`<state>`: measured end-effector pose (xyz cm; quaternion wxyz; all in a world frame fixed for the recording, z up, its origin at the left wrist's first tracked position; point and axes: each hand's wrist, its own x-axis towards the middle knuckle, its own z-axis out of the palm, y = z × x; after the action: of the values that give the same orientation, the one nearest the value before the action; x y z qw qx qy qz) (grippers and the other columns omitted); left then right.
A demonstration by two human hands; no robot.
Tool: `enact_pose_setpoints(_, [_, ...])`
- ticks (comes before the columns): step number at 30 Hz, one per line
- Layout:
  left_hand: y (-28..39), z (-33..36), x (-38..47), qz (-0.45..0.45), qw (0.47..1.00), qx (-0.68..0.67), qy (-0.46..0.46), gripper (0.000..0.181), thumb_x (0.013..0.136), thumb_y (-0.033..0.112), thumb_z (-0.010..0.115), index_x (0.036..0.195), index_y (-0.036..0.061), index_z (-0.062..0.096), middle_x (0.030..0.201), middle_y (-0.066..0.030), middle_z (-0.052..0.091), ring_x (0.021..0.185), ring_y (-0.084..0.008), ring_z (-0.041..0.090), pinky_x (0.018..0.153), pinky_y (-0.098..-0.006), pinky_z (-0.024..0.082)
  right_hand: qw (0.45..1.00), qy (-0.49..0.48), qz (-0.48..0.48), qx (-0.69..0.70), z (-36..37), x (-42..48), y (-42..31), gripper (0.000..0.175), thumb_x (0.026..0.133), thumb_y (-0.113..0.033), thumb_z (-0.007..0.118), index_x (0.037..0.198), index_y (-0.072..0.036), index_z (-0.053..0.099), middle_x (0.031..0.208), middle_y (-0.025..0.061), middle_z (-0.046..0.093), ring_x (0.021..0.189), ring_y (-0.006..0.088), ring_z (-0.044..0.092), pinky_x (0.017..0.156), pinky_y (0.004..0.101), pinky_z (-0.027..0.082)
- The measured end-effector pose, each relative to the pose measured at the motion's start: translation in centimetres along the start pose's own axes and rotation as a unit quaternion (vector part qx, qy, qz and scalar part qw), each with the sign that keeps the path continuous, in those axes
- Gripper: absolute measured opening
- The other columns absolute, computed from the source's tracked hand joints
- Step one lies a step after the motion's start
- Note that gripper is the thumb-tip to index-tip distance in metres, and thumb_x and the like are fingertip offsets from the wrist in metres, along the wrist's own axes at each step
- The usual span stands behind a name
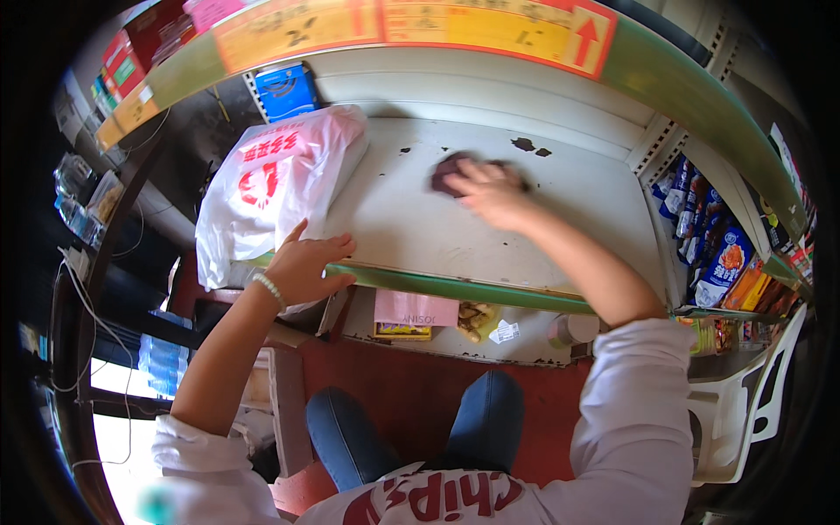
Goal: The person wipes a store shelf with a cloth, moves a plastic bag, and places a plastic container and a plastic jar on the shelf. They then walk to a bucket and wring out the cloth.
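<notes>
My right hand point(489, 190) presses a dark maroon cloth point(449, 174) against a white metal shelf point(413, 223); hand and cloth are blurred, and part of the cloth is hidden beneath the fingers. Dark chipped spots mark the shelf surface. My left hand point(308, 262), with a pale beaded bracelet at the wrist, is spread at the shelf's green front edge point(459, 287), beside a white plastic bag with red print point(282, 177). Nothing is held in its fingers. Whether it touches the bag is unclear.
Overhead runs a green shelf edge point(669, 85) with price tags. A blue box point(287, 92) stands behind the bag. Snack packets point(725, 262) fill the right shelf. Below lie a pink box point(417, 308) and a jar point(572, 330). A white plastic chair point(728, 426) stands at lower right.
</notes>
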<state>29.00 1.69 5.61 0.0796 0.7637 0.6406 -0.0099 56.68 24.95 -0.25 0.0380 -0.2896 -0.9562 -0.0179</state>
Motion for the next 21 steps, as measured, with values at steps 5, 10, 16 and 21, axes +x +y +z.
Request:
enact_pose_setpoints(5, [-0.6,0.7,-0.1,0.012,1.0,-0.021,0.014,0.052,0.085,0.045,0.06,0.127,0.0133,0.058,0.135,-0.0024,0.054,0.122,-0.0168,0.052,0.115,-0.0518,0.015,0.968,0.044,0.239,-0.064,-0.2,-7.8,9.6,0.041,0.095,-0.021,0.048,0.135,-0.019,0.047,0.139,0.0144,0.046,0.121,0.0386,0.046,0.102,0.0436,0.038])
enact_pose_setpoints(10, [-0.8,1.0,0.0,0.026,0.999,0.015,0.024,0.053,0.084,0.048,0.058,0.125,0.0144,0.058,0.135,-0.0038,0.054,0.121,-0.0158,0.053,0.115,-0.0499,0.016,0.94,-0.04,0.319,-0.117,-5.9,-5.3,13.8,0.028,0.089,-0.014,0.049,0.114,-0.012,0.061,0.118,0.0152,0.057,0.104,0.0377,0.057,0.091,0.0469,0.046])
enact_pose_setpoints(16, [-0.4,1.2,0.0,0.013,0.999,-0.01,0.051,0.044,0.086,0.042,0.06,0.12,0.0154,0.061,0.13,-0.0029,0.058,0.12,-0.0158,0.053,0.114,-0.0533,0.018,0.943,0.231,0.017,-0.24,-7.0,10.9,6.9,0.025,0.085,-0.018,0.052,0.106,-0.018,0.065,0.135,0.0033,0.049,0.12,0.0259,0.046,0.099,0.0431,0.037])
enact_pose_setpoints(21, [0.0,1.0,0.0,-0.014,1.0,0.002,0.028,0.045,0.085,0.043,0.057,0.121,0.0169,0.061,0.13,-0.0014,0.058,0.119,-0.0155,0.055,0.115,-0.05,0.017,0.962,0.182,-0.007,-0.202,-5.5,22.5,0.3,0.047,0.088,-0.015,0.049,0.133,-0.031,0.052,0.157,-0.0019,0.019,0.143,0.0207,0.02,0.115,0.0421,0.017])
